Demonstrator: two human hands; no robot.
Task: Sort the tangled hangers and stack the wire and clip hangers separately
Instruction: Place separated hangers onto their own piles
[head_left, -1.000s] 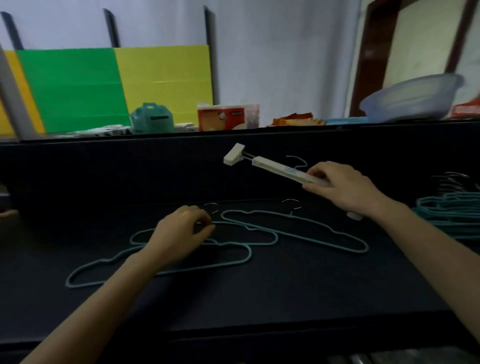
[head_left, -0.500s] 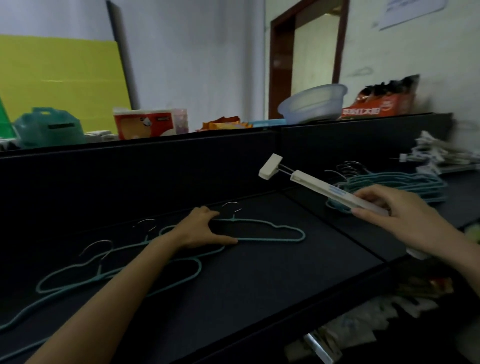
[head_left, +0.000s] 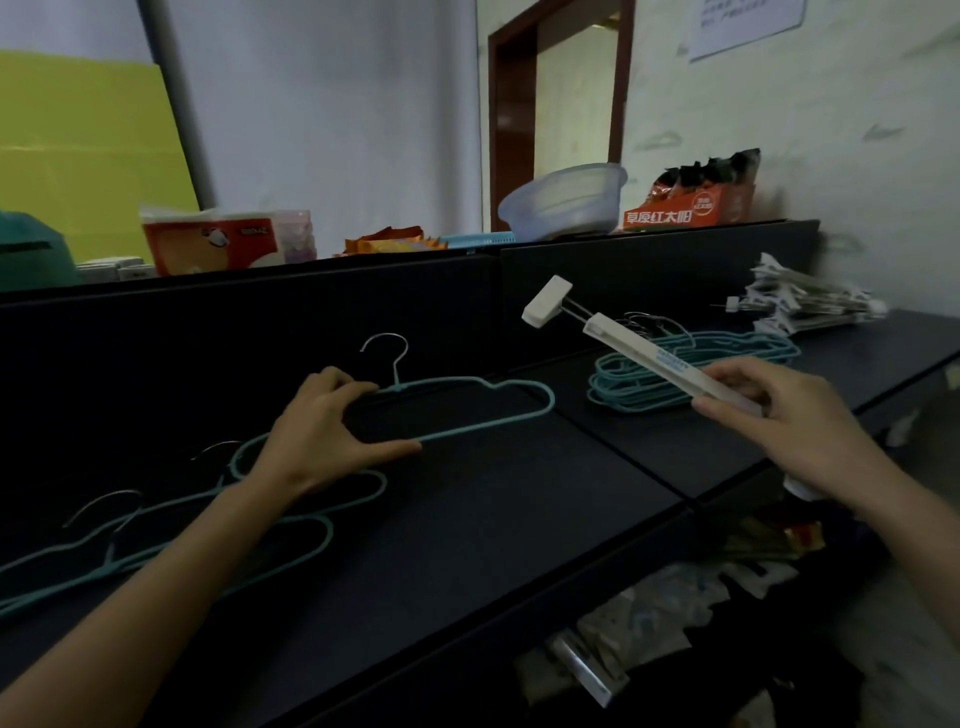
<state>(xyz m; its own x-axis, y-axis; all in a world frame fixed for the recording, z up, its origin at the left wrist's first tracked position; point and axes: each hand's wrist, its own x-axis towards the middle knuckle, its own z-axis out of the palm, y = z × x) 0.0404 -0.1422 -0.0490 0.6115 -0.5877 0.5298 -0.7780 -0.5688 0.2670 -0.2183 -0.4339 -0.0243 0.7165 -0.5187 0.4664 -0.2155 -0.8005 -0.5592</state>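
My left hand (head_left: 324, 436) grips a teal wire hanger (head_left: 488, 410) by its left side, its metal hook standing up above the dark desk (head_left: 467, 525). A white clip hanger (head_left: 639, 353) is held in my right hand (head_left: 779, 415), slanting up to the left with one clip at its far end, above a stack of teal wire hangers (head_left: 691, 371). A pile of white clip hangers (head_left: 805, 301) lies at the far right. More teal wire hangers (head_left: 291, 519) lie loose on the desk under my left forearm.
A dark partition wall (head_left: 260, 332) runs behind the desk. On top of it stand a tissue pack (head_left: 223, 244), a plastic basin (head_left: 563, 202) and an orange snack box (head_left: 691, 208). Clutter lies on the floor beyond the desk's right edge.
The view has swung right. My left hand has closed on a teal wire hanger and raised it off the desk. My right hand has carried the clip hanger over the teal stack.
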